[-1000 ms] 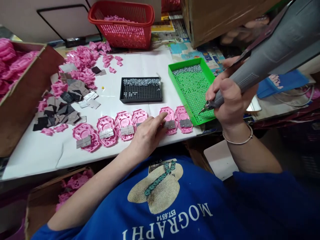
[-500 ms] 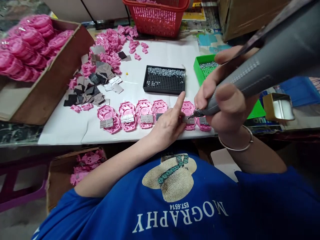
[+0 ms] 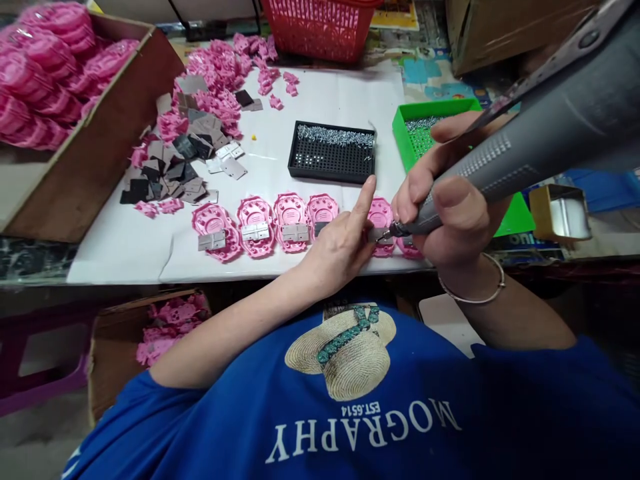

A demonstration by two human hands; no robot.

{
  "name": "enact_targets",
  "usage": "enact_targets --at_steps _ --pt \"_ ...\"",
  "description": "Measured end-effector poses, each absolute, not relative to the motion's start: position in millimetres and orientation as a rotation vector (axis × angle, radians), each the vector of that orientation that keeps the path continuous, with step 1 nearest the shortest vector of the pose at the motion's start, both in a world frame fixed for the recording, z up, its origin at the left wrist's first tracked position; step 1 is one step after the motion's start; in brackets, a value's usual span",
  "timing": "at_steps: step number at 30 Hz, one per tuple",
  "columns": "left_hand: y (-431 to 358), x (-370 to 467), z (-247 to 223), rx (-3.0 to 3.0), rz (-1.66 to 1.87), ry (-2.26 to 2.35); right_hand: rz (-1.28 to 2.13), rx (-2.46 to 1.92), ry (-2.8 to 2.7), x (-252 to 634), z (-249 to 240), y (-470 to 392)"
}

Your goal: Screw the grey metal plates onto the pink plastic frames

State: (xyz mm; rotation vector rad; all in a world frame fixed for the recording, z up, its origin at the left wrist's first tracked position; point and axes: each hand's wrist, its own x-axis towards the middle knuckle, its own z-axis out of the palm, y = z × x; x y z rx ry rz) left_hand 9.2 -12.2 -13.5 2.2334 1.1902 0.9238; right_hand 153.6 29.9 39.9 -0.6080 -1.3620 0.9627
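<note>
My right hand (image 3: 450,207) is wrapped round a grey electric screwdriver (image 3: 530,147), held at a slant. Its bit points down at a grey plate (image 3: 375,235) lying across a pink plastic casing (image 3: 381,212). My left hand (image 3: 343,243) lies on the left side of that casing, index finger stretched forward and the other fingers curled at its edge; their tips are partly hidden. Further pink casings (image 3: 291,210) stand in a row to the left, each with a plate across it. Another casing (image 3: 410,250) sits partly hidden under my right hand.
Beyond the row lies a black perforated tray (image 3: 333,170) of screws; a green tray (image 3: 400,130) is at the right. Loose plates (image 3: 193,153) and small pink parts (image 3: 215,73) are heaped at left, beside a cardboard box (image 3: 95,147). A red basket (image 3: 323,30) stands behind.
The view has shifted slightly. The screwdriver bit stays at the same casing, and my left hand keeps its place beside it.
</note>
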Motion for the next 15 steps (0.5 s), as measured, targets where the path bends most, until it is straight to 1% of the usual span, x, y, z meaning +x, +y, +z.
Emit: enact_targets --at_steps 15 --pt "-12 12 -16 2.267 0.962 1.238 1.011 -0.49 -1.442 157 28 30"
